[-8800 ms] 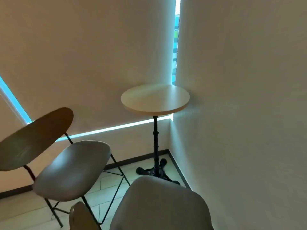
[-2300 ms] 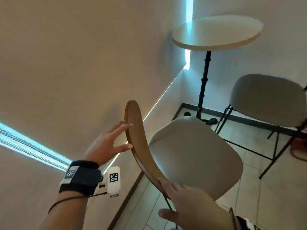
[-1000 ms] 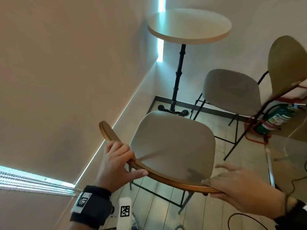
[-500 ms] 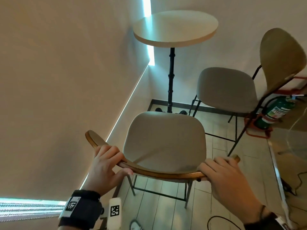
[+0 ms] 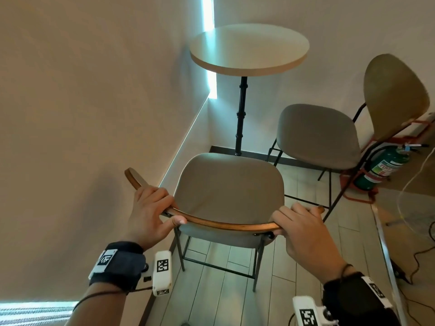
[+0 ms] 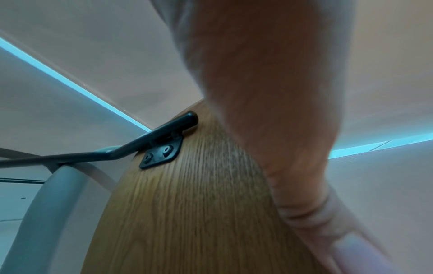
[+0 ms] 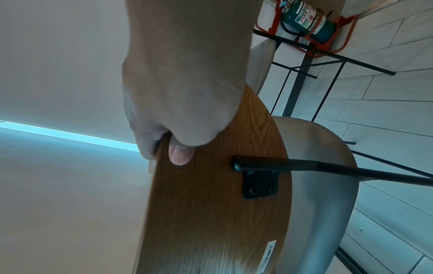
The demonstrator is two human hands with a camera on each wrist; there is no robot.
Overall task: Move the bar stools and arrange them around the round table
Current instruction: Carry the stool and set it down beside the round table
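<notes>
Both hands hold the curved wooden backrest point(image 5: 226, 224) of the near bar stool point(image 5: 228, 191), which stands in the lower middle of the head view with its grey padded seat facing the round worktop point(image 5: 249, 48) at the upper middle of the frame. The left hand point(image 5: 150, 212) curls its fingers over the top edge of the backrest toward its left end, thumb pressed against the near face. The right hand point(image 5: 303, 229) wraps round the right end of the same edge; the right wrist view shows its thumb tip lying on the wood grain just beside the black metal bracket point(image 7: 260, 183) that fastens the frame rod to the backrest. The left wrist view shows the matching bracket point(image 6: 161, 155) on the other side. The worktop stands on a slim black post point(image 5: 241, 114) in the corner of two pale walls. A second bar stool point(image 5: 317, 135) stands at the right of the frame, beside the worktop, its backrest point(image 5: 395, 95) toward the upper right. Behind it, at the right edge, a green fire extinguisher point(image 5: 381, 168) sits in a red stand on the pale tiled floor point(image 5: 219, 295).
</notes>
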